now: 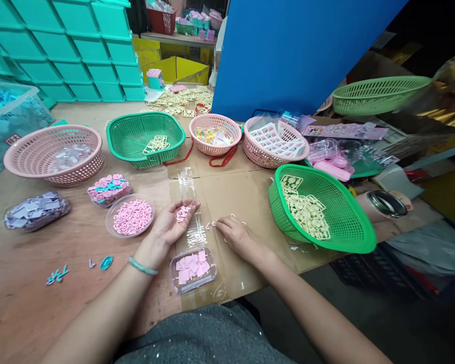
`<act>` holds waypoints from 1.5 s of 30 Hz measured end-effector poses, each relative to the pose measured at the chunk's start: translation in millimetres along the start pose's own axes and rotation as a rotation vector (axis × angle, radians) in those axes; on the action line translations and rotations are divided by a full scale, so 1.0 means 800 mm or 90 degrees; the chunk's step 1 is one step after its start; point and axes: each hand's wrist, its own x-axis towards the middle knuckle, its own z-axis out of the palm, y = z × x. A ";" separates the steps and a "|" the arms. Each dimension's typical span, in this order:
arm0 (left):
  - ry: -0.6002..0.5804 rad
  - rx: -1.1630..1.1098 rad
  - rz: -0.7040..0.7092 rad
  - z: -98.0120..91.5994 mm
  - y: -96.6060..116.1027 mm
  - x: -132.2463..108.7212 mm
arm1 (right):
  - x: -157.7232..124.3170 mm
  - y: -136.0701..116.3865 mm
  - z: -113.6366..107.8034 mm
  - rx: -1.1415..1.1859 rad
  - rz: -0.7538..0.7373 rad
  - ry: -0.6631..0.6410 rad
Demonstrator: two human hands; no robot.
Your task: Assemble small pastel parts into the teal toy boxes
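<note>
My left hand [175, 222] is turned palm up and cupped around a small heap of pink hook-shaped plastic pieces [182, 213]; a green bangle circles that wrist. My right hand [234, 233] is palm down on the cardboard [227, 192], fingertips drawn together at a few loose pink hooks [208, 226]; whether one is between them is hidden. Left of my left hand, a round clear dish [132, 216] is full of similar pink pieces. Just below the hands sits a clear tray [174, 286] with flat pink squares [192, 266].
Close on the right stands a green basket [349, 212] of cream plastic parts, with a metal-rimmed cup [382, 205] beyond it. Along the back are a pink basket [18, 156], a dark green basket [117, 131] and smaller pink baskets. Teal bins [76, 48] rise at back left.
</note>
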 end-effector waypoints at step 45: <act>0.049 0.002 0.079 -0.034 -0.014 -0.028 | 0.101 -0.045 -0.017 0.294 0.002 -0.108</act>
